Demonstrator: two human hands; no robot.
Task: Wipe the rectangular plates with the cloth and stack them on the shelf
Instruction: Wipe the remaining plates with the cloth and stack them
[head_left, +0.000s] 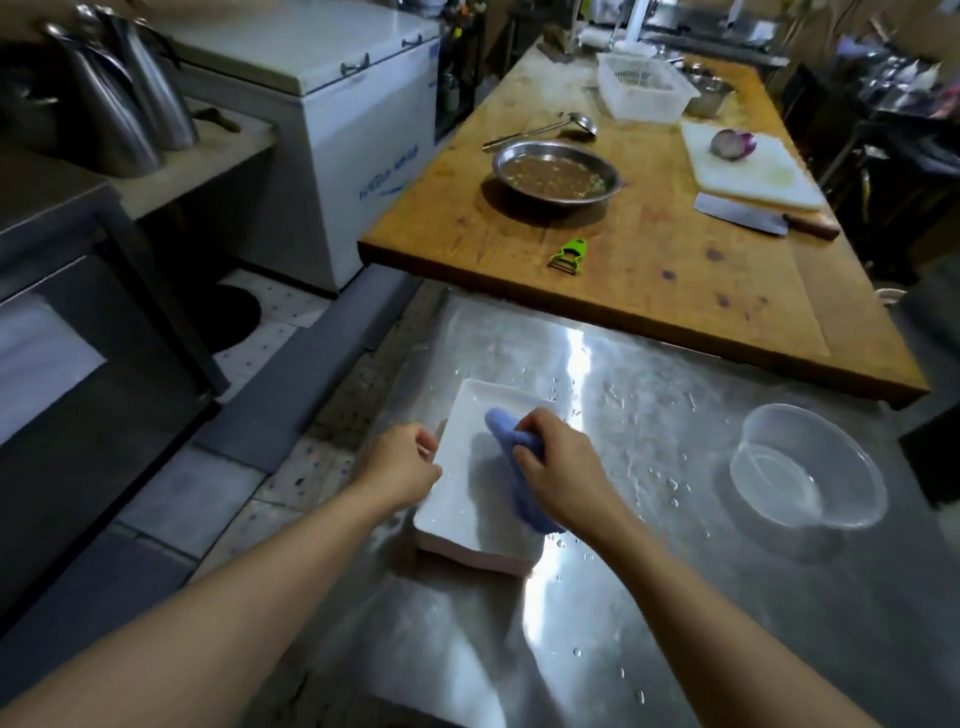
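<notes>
A white rectangular plate (470, 488) lies on the wet steel table (649, 597), and every other thing is placed from it. The left hand (400, 465) curls its fingers round the plate's left edge, while the right hand (558, 467) squeezes a bunched blue cloth (511, 441) and presses it onto the middle of the plate. A clear plastic bowl (808, 467) sits well to the right of the plate, and beyond the plate a green peeler (569, 253) lies on the wooden table (649, 270).
</notes>
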